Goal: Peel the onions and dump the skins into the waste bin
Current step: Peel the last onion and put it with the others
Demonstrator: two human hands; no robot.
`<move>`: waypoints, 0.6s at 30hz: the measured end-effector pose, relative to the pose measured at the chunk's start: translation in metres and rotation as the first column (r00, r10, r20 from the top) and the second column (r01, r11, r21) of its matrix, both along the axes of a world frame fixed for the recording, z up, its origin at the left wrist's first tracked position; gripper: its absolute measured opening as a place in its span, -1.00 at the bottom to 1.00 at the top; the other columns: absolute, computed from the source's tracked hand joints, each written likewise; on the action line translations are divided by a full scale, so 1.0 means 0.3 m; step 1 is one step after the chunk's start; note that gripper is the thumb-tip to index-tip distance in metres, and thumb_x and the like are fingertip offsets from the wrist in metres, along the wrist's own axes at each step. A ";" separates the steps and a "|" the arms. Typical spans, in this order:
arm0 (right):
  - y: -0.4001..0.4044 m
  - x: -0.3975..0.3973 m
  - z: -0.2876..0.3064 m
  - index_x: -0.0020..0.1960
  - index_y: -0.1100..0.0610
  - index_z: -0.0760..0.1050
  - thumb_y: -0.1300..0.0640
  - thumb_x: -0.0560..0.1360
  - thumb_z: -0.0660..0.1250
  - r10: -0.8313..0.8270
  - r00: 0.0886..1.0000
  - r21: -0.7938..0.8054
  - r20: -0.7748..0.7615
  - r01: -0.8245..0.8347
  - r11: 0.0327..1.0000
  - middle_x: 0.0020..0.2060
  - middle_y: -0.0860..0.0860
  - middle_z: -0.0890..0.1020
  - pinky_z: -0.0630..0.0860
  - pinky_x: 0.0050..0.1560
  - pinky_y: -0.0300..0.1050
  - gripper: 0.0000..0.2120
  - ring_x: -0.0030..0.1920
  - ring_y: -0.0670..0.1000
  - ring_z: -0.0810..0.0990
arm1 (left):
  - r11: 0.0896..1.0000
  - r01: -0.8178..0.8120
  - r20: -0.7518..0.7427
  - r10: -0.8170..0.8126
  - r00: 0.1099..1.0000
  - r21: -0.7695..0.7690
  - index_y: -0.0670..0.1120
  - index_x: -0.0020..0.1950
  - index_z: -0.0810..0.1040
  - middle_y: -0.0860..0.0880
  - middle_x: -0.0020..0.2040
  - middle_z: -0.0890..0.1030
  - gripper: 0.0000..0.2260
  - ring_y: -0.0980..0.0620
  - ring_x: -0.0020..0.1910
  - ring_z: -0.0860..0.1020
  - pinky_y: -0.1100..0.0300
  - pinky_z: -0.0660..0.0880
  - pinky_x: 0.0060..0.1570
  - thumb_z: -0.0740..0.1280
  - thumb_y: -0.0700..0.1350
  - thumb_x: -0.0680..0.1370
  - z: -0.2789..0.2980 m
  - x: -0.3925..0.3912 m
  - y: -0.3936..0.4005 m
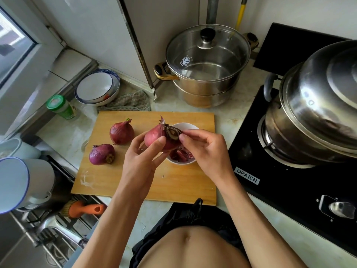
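Note:
My left hand [144,157] grips a red onion [158,137] above a small white bowl [183,126] on the wooden cutting board [173,180]. My right hand [204,149] pinches the dry skin at the onion's root end [172,132]. Purple skins [182,154] lie in the bowl, partly hidden by my hands. Two more red onions lie on the board's left part: one [121,132] further back, one [101,154] nearer the left edge. No waste bin is in view.
A lidded steel pot [207,64] stands behind the board. A black stove [289,171] with a steel pot [318,105] is on the right. Stacked bowls [96,87], a green-capped jar [60,107] and a cloth [129,101] sit back left. Mugs [23,182] and a sink rack are at left.

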State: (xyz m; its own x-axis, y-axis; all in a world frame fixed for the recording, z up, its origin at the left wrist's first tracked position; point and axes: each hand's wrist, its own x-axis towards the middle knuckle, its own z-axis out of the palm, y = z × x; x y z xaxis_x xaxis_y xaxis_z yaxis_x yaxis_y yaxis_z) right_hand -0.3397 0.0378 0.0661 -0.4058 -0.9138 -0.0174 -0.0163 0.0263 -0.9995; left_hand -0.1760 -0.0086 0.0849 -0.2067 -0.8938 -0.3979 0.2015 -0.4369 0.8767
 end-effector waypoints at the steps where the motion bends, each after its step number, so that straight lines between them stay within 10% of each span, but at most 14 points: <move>1: 0.000 0.001 -0.003 0.06 0.16 0.69 0.15 0.49 0.50 -0.004 1.000 -0.001 0.008 0.004 1.000 -0.12 -0.03 0.75 0.67 -0.07 -0.10 -0.83 -0.12 -0.06 0.73 | 1.000 0.000 0.001 0.000 1.000 0.003 -0.24 0.35 0.51 -0.24 0.26 0.64 -0.27 -0.16 0.19 0.68 -0.02 0.63 0.16 0.60 0.00 0.26 -0.002 0.001 0.001; 18: 0.020 -0.030 -0.049 0.11 0.06 0.67 0.19 0.52 0.46 0.039 0.994 -0.119 -0.101 -0.051 0.992 -0.08 -0.14 0.72 0.65 -0.06 -0.16 -0.82 -0.07 -0.10 0.72 | 0.987 0.129 0.152 -0.113 0.982 -0.098 -0.17 0.30 0.56 -0.19 0.10 0.72 -0.39 -0.20 0.08 0.71 -0.12 0.63 0.18 0.63 -0.08 0.30 0.009 0.016 -0.025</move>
